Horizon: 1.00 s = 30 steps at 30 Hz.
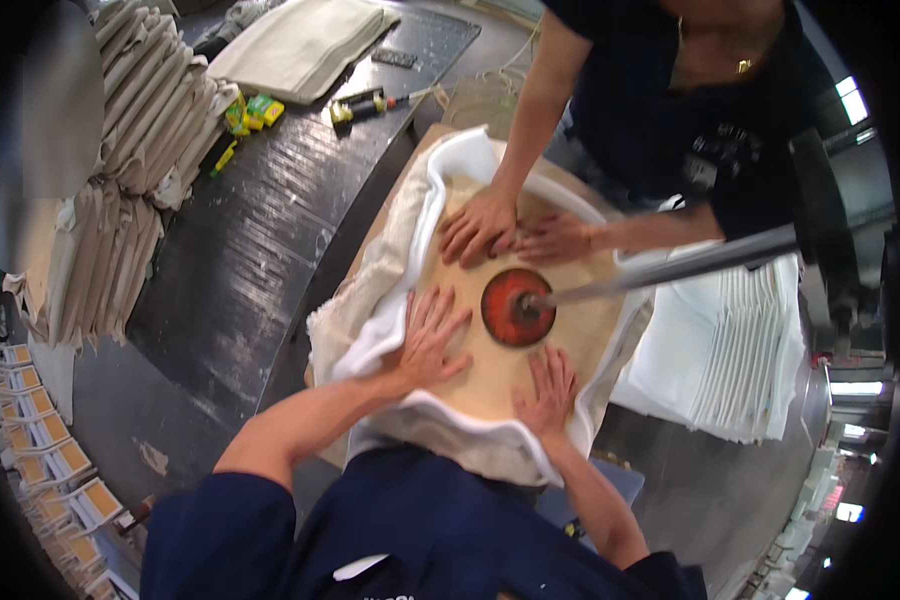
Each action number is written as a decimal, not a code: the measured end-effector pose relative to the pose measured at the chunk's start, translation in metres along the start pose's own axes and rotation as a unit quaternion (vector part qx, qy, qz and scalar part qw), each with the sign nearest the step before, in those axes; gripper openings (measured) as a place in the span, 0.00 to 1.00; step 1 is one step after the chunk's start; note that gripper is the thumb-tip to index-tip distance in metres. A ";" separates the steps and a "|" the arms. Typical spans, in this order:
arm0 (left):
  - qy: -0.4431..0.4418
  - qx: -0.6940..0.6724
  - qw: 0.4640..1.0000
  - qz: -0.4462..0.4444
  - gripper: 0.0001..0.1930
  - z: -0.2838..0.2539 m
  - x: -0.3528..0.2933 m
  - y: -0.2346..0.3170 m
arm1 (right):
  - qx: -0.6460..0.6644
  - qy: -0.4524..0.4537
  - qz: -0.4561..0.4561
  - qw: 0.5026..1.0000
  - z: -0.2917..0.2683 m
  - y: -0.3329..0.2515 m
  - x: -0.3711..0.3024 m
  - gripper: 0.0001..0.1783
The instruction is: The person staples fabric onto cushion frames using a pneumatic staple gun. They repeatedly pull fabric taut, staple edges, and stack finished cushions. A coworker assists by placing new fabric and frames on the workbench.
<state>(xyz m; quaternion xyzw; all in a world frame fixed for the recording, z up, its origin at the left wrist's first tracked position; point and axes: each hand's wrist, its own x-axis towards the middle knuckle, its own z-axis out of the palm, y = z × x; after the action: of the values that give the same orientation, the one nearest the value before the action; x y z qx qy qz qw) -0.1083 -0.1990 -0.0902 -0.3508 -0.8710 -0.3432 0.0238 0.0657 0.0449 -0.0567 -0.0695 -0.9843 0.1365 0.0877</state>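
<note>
A tan board [490, 385] lies in front of me, ringed by the turned-up edge of white foam [435, 215] and cream fabric [360, 300]. A round red-orange press pad [500, 320] on a metal rod [690, 263] bears on the board's middle. My left hand [432, 338] is flat on the left part of the board, fingers spread, beside the foam edge. Pressed on the near right part is my right hand [548, 392], also open. A co-worker's two hands [485, 225] rest on the far part of the board, beyond the pad.
At left, a dark metal table [240, 250] carries stacks of folded beige fabric [135, 110], a pale sheet pile [300, 45], a yellow-black power tool [360, 106] and green-yellow packets [255, 113]. White foam sheets [720, 345] are stacked at right. The co-worker [680, 110] stands opposite.
</note>
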 end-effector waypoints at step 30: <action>-0.249 -0.107 0.919 0.285 0.50 0.115 -0.106 0.261 | 0.141 0.333 0.602 0.712 -0.008 0.080 -0.446 0.12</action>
<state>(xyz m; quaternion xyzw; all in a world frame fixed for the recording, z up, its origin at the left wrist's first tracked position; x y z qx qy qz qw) 0.1583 -0.0560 -0.0561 -0.6585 -0.6702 -0.3147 -0.1352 0.5112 0.0514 -0.1403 -0.6751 -0.6105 0.2654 0.3180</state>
